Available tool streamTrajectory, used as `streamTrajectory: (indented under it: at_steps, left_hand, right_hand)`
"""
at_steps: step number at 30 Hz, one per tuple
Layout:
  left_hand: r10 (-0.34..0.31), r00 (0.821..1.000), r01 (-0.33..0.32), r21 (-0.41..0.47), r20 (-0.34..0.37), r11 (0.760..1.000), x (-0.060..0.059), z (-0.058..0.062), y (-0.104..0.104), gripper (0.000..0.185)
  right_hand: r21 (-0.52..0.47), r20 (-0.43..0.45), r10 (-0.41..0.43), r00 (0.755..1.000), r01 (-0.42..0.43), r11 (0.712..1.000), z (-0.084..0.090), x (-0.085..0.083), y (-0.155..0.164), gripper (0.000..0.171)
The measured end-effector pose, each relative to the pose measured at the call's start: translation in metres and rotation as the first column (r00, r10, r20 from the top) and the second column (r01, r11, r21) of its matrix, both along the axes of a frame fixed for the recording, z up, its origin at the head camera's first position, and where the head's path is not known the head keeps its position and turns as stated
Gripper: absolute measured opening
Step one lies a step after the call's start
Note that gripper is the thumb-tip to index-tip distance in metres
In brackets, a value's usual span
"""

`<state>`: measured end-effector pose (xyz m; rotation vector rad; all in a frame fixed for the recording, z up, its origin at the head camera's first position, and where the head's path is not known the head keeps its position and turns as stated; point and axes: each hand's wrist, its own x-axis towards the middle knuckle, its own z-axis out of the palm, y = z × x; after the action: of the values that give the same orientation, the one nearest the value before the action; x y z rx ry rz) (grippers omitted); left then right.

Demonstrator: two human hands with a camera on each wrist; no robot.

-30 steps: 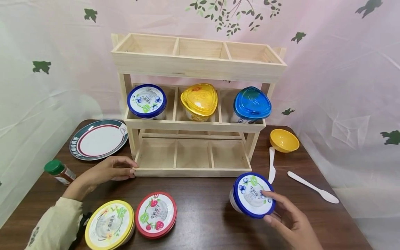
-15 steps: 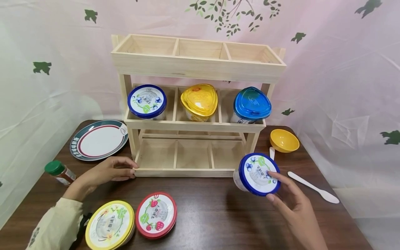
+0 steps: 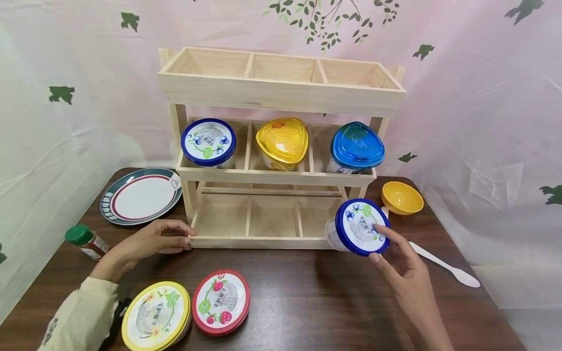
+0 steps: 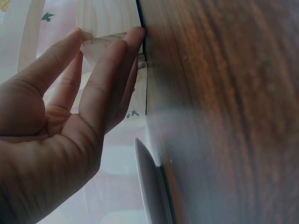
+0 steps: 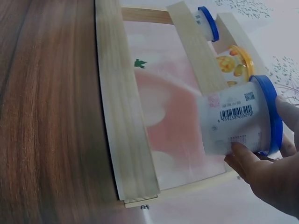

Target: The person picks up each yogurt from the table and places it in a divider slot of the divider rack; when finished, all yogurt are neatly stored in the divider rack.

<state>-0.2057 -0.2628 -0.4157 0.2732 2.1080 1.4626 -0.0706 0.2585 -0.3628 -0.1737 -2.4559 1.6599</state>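
Observation:
My right hand (image 3: 406, 273) grips a tub with a blue blueberry-print lid (image 3: 363, 227), tilted in front of the lower tier's right end. In the right wrist view its white side with a barcode (image 5: 236, 114) shows, the fingers under it and the thumb at the lid. My left hand (image 3: 160, 237) holds the front left corner of the wooden rack (image 3: 272, 243) between thumb and fingers; the left wrist view shows the board end (image 4: 110, 23) there. A red-lidded strawberry tub (image 3: 221, 302) and a yellow-lidded tub (image 3: 156, 316) stand on the table near my left forearm.
On the middle tier sit another blue-lidded tub (image 3: 208, 142), a yellow-topped cup (image 3: 282, 141) and a blue-topped cup (image 3: 357, 146). A plate (image 3: 142, 197) and a green-capped bottle (image 3: 87, 241) are left of the rack. At right lie a yellow bowl (image 3: 402, 198) and white spoon (image 3: 444, 264).
My right hand has lifted the blue-lidded tub up and forward from above the table to the lower tier's right front. The left hand stays at the rack's corner.

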Motion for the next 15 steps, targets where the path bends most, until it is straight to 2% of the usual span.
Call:
streamTrajectory:
  at_steps: [5,15]
  left_hand:
    - [-0.002,1.000,0.002,0.003,-0.002,1.000,0.000,0.001,0.001,0.027]
    - [0.000,1.000,0.000,-0.004,-0.007,1.000,0.002,0.003,0.001,0.027]
  right_hand:
    - [-0.088,0.006,0.004,1.000,-0.003,0.996,-0.002,-0.012,-0.005,0.057]
    - [-0.132,0.040,0.057,0.998,-0.051,0.990,-0.013,-0.037,-0.010,0.058]
